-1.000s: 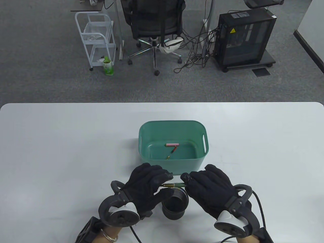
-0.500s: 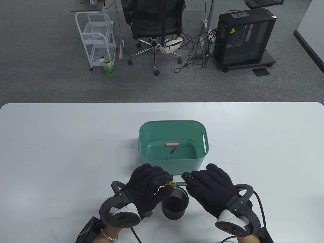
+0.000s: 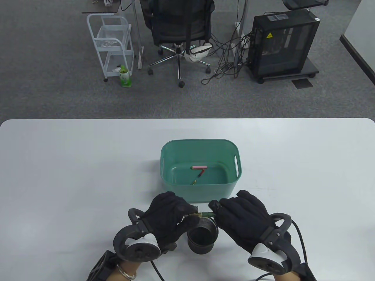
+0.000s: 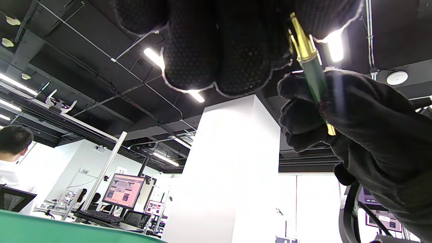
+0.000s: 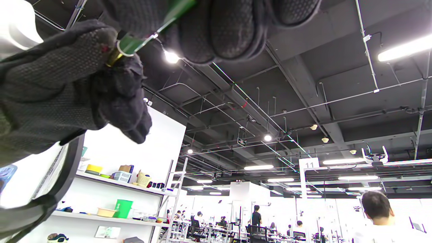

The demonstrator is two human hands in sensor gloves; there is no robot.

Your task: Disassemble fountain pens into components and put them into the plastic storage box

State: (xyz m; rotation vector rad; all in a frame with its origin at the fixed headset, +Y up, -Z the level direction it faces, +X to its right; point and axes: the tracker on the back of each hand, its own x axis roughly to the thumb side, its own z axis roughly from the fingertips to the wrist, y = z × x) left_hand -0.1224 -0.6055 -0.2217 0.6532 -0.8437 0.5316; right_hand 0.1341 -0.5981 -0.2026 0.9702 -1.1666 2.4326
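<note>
Green lacquer and gold trim: the fountain pen (image 3: pixel 202 215) is held level between both hands, just above a black cup (image 3: pixel 202 236) on the tabletop (image 3: pixel 58 175), on the near side of the teal storage box (image 3: pixel 201 191).
Left hand (image 3: pixel 167 218): its grip is clamped on the gold-coloured end of the pen; in the left wrist view the gold section (image 4: pixel 301 40) is seen running up under the fingers (image 4: pixel 216 44).
Right hand (image 3: pixel 244 218): its grip is clamped on the green barrel (image 5: pixel 175 11), thumb and fingertips pinched round it.
Box contents: a pink part (image 3: pixel 199 167) and a thin dark-and-gold part (image 3: pixel 198 176) lie on the box floor, well apart from the hands.
Weight: judged very light; little holding force should be needed.
Stiffness: judged rigid and thin; twisting along the axis is preferred, bending is to be avoided.
Surface: smooth and glossy, judged slippery against glove fabric; a firm pinch close to the joint is advised.
Fragile part: the nib end, hidden in the left hand, is judged delicate; hold is best kept on the section, not the tip.
Step in hand: the two halves appear to be worked apart at the joint; whether by unscrewing or pulling cannot be told.
Risk: a small part may slip and fall into the cup or roll on the tabletop.
</note>
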